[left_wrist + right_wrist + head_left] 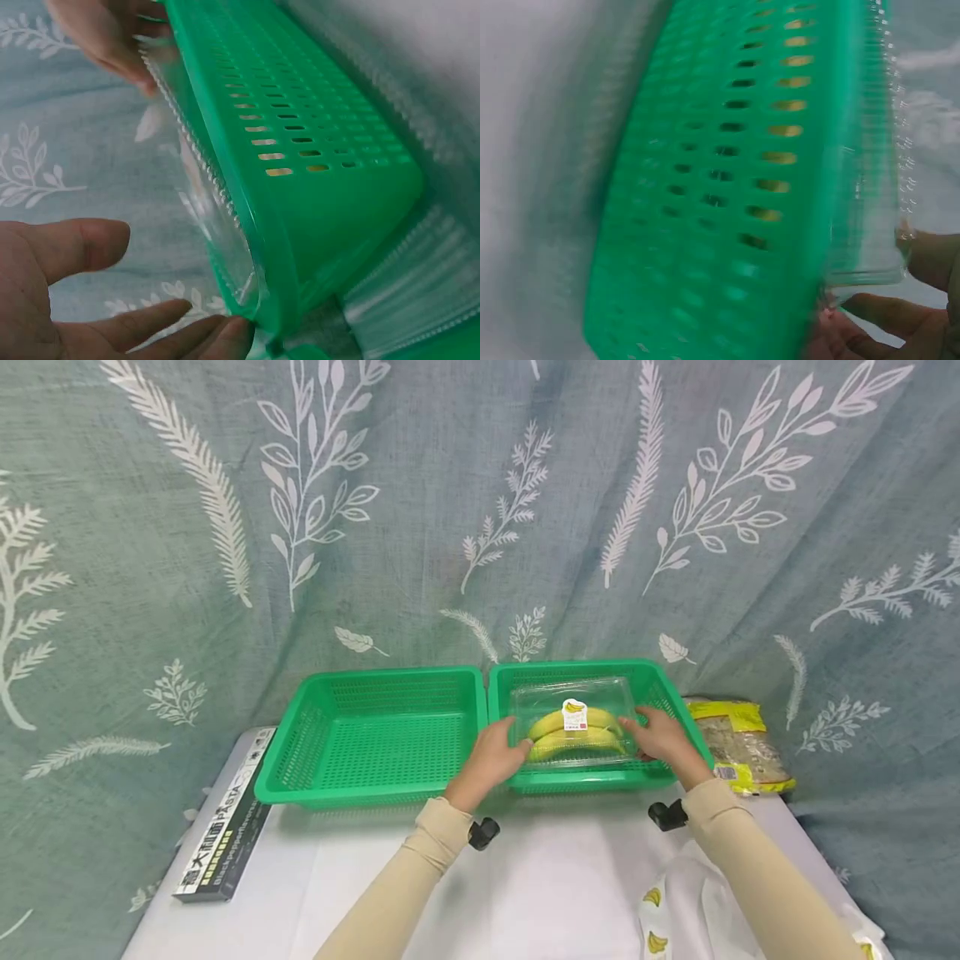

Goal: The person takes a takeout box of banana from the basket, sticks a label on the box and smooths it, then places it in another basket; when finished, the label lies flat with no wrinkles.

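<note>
A clear plastic box (528, 697) with a lid sits at the right green basket (603, 777), partly inside its rim. Yellow bananas (577, 743) lie inside the box, and a white label (575, 716) with a banana picture is on the lid. At the box's left edge is my left hand (491, 758), its thumb and fingers spread in the left wrist view, with fingertips by the basket's corner. My right hand (660, 737) holds the box's right edge, thumb above and fingers below. The right wrist view is blurred.
Left of the right basket stands a second green basket (393, 789). A black pasta box (225, 827) lies at the table's left edge. Behind my right hand is a yellow-and-clear food packet (731, 743). A white banana-print cloth (686, 893) lies front right. A patterned curtain (420, 527) hangs behind.
</note>
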Demonstrator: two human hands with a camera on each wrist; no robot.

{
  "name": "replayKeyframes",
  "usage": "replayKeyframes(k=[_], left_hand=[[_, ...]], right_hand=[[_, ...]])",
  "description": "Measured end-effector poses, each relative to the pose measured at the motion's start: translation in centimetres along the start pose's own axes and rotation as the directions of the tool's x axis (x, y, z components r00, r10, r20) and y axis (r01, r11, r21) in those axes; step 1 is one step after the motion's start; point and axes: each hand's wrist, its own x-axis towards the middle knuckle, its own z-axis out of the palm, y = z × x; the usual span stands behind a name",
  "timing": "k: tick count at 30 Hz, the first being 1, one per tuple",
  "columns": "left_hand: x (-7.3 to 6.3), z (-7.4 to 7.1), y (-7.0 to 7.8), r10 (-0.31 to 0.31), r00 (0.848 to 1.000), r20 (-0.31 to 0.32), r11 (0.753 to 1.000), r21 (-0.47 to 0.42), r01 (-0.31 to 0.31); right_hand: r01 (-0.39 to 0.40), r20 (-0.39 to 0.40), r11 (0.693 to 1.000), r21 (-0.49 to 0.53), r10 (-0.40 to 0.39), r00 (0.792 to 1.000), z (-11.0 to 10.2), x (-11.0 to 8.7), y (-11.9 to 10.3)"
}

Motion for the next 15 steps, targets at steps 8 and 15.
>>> replayKeyframes(k=[8,15], left_hand=[[-4.9,-2.5,-3.2,0.038,0.996,-0.078,0.999,-0.03,-0.04],[-10.2,-7.1,-9.1,0.006,0.971,-0.238,1.0,-0.008,-0.008]], right_hand=[[-0.091,0.07,0.993,-0.077,0.096,0.993,0.2,2.1,1.4],[-0.035,-0.097,0.979,-0.199,0.016,0.995,0.0,0.7,1.4]])
